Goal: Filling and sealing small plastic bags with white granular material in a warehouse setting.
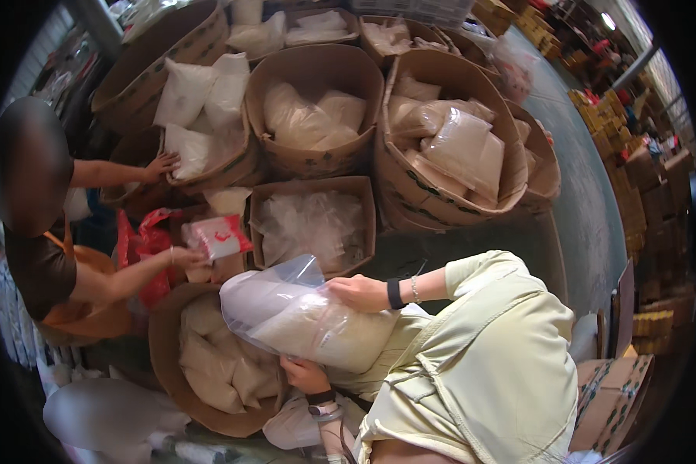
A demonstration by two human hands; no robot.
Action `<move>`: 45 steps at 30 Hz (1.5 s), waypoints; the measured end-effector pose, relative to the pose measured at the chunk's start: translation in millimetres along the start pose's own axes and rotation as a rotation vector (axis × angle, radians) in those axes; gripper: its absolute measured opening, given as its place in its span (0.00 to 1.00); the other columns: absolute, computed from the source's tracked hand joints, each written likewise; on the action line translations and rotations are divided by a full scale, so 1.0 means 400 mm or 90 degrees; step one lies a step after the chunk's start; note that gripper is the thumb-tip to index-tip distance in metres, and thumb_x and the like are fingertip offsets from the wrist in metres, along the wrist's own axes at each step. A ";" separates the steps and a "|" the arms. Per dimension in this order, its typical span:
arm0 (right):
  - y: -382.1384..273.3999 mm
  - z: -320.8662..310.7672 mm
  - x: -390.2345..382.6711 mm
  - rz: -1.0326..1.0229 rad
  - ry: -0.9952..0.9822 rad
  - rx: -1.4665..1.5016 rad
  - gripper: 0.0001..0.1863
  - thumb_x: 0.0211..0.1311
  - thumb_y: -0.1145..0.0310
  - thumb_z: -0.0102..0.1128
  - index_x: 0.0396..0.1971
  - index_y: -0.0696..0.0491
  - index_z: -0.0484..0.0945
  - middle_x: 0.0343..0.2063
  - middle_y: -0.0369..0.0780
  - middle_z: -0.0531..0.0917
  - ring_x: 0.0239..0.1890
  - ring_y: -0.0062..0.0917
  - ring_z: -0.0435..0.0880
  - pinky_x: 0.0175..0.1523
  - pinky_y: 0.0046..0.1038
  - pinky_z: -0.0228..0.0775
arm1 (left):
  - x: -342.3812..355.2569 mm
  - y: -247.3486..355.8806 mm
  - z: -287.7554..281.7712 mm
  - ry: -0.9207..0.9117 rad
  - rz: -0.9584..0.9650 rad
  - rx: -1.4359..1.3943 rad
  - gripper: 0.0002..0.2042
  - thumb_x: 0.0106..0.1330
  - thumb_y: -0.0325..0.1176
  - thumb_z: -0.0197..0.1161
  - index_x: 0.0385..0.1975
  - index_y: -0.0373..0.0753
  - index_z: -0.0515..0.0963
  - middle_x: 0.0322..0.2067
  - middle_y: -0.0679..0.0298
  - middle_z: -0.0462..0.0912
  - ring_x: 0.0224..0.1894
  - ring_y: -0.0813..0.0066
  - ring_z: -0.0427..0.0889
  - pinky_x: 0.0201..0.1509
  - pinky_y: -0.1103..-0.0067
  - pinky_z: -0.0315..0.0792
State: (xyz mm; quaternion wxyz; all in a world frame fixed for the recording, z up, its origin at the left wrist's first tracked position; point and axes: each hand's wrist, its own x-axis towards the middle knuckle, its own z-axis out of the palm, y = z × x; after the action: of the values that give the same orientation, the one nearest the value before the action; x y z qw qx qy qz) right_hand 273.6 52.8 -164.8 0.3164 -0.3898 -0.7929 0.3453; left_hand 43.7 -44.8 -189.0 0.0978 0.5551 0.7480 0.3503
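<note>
A large clear plastic bag [329, 329] with pale contents lies across my lap, its loose transparent end sticking out to the upper left. My right hand [361, 293], with a black band at the wrist, grips its upper edge. Below, my left hand [305, 375], wearing a watch, pinches its lower edge; some fingertips are hidden. A smooth white rounded shape [243, 298] shows at the bag's left end; I cannot tell whether it is inside. Under this end stands a round carton [166, 363] of filled pale bags [216, 363].
At left, a co-worker's hand [185, 259] holds a red-and-white packet [218, 236] beside a red plastic bag [148, 251]. A square box [370, 232] of crumpled clear film sits ahead. Large cartons [317, 158] of filled bags stand behind. Another person's blurred head [104, 417] is lower left.
</note>
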 end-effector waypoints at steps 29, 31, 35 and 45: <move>0.128 0.004 0.030 0.407 -0.204 0.362 0.12 0.66 0.72 0.53 0.45 0.62 0.73 0.38 0.42 0.83 0.40 0.23 0.79 0.46 0.25 0.71 | 0.010 0.091 0.077 -0.128 -0.227 -0.305 0.12 0.66 0.25 0.47 0.49 0.34 0.66 0.27 0.40 0.77 0.31 0.39 0.77 0.31 0.58 0.69; 0.093 -0.019 0.040 0.416 -0.223 0.389 0.14 0.68 0.71 0.51 0.48 0.63 0.74 0.42 0.34 0.81 0.43 0.15 0.75 0.48 0.21 0.69 | 0.011 0.103 0.073 -0.113 -0.245 -0.293 0.11 0.66 0.24 0.46 0.47 0.33 0.67 0.27 0.38 0.77 0.33 0.39 0.77 0.32 0.58 0.69; 0.052 -0.052 0.045 0.458 -0.207 0.478 0.14 0.70 0.70 0.49 0.49 0.62 0.73 0.42 0.35 0.81 0.43 0.13 0.76 0.47 0.18 0.70 | -0.018 0.092 0.088 -0.023 -0.229 -0.348 0.09 0.69 0.26 0.43 0.39 0.30 0.71 0.26 0.36 0.75 0.31 0.45 0.79 0.33 0.62 0.69; -0.042 -0.052 -0.142 0.551 -0.243 0.599 0.16 0.66 0.73 0.52 0.52 0.62 0.72 0.47 0.39 0.80 0.49 0.22 0.76 0.55 0.24 0.68 | -0.113 0.109 -0.035 -0.242 -0.387 -0.468 0.16 0.70 0.31 0.40 0.35 0.24 0.74 0.29 0.44 0.81 0.33 0.73 0.80 0.36 0.72 0.71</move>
State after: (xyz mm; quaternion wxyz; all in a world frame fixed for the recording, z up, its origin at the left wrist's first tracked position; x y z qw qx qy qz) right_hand 311.4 3.9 -153.0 0.1400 -0.4254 -0.3720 0.8130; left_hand 85.9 -85.2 -161.8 0.5183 0.2955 0.6722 0.4384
